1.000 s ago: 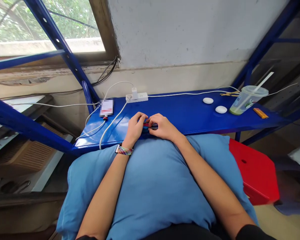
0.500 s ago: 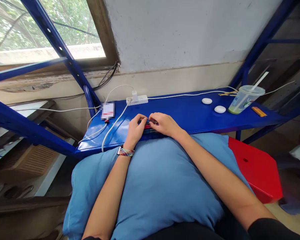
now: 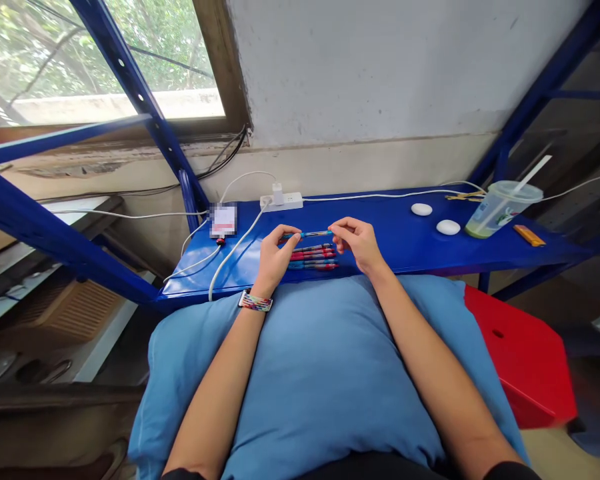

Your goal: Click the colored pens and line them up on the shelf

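Note:
A blue pen (image 3: 316,233) is stretched level between my two hands, above the blue table (image 3: 395,230). My left hand (image 3: 276,257) pinches its left end, and my right hand (image 3: 357,243) pinches its right end between thumb and fingers. Just below it, several red and blue pens (image 3: 314,255) lie side by side in a row near the table's front edge. The left ends of some pens are hidden by my left hand.
A white power strip (image 3: 287,202) with cables lies at the back. Two white oval objects (image 3: 448,227), a plastic cup (image 3: 503,208) with a straw and an orange packet (image 3: 529,235) are at the right. A blue pillow (image 3: 320,360) fills my lap; a red stool (image 3: 525,353) stands beside it.
My right hand has moved right and slightly up, away from my left hand. A blue pen is now held between them above the others, and the row of pens has come into view.

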Demonstrator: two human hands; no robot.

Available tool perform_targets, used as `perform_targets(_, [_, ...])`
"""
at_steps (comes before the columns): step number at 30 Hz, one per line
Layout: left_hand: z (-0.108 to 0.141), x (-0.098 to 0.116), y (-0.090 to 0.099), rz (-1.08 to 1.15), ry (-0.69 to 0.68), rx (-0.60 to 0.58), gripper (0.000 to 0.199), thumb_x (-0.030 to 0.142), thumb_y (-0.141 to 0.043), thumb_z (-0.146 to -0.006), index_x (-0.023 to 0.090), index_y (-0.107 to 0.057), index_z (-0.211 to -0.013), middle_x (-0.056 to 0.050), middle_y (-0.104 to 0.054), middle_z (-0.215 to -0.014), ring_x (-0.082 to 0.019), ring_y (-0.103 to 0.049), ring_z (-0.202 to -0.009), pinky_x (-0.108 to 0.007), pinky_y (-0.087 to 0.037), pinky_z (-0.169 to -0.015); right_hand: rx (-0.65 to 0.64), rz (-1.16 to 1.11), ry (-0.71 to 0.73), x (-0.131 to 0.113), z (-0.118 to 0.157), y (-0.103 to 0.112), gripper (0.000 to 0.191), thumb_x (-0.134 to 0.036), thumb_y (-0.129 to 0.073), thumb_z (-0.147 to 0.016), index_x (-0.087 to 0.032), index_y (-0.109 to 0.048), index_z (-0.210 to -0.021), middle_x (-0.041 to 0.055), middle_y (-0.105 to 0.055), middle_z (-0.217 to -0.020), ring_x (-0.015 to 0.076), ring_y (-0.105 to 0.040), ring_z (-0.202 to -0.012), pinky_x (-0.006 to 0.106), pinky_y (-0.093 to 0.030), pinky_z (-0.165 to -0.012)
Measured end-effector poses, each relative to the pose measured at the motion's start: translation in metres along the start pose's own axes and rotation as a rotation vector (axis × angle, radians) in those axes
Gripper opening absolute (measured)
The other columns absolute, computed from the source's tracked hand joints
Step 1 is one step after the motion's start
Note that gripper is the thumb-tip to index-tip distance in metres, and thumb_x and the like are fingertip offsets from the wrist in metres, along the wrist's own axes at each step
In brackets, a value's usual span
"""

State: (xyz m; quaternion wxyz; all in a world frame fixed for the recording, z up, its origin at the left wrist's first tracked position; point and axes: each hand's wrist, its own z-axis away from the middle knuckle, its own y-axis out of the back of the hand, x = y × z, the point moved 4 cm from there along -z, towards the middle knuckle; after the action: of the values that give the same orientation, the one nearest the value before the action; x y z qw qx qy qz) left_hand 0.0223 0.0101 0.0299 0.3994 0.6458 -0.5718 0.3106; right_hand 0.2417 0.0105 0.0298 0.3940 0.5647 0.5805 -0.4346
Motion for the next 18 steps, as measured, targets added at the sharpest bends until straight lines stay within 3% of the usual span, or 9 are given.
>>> perform_targets(6, [0.002, 0.009, 0.0, -0.052, -0.046, 0.014, 0.012, 0.031, -0.069, -0.097, 0.024, -0.078, -0.102, -0.006, -0.082, -0.105, -0.024, -0.077, -0.103, -0.04, -0.059, -0.1, 0.019, -0.308, -0.224, 0.012, -0.001, 0.001, 0.027, -0.036, -0.094, -0.072, -0.021, -0.079, -0.088, 0.0005, -0.071, -0.074, 0.0127, -0.063, -0.061, 0.024, -0.059, -0.054])
perform_targets(11, [0.002, 0.012, 0.001, -0.102, -0.079, 0.036, 0.012, 0.026, -0.07, -0.096, 0.024, -0.08, -0.102, -0.006, -0.083, -0.108, -0.024, -0.076, -0.106, -0.039, -0.059, -0.099, 0.041, -0.363, -0.248, 0.014, -0.001, 0.002, 0.025, -0.022, -0.093, -0.071, -0.019, -0.08, -0.091, 0.0024, -0.074, -0.078, 0.0139, -0.068, -0.068, 0.028, -0.07, -0.067])
perform_targets(18, [-0.001, 0.006, 0.004, -0.082, -0.103, 0.048, 0.011, 0.025, -0.073, -0.095, 0.023, -0.08, -0.102, -0.006, -0.083, -0.107, -0.024, -0.076, -0.103, -0.039, -0.059, -0.095, 0.037, -0.381, -0.243, 0.012, -0.002, 0.0, 0.026, -0.028, -0.097, -0.07, -0.016, -0.082, -0.086, 0.0049, -0.075, -0.076, 0.0155, -0.069, -0.066, 0.031, -0.072, -0.061])
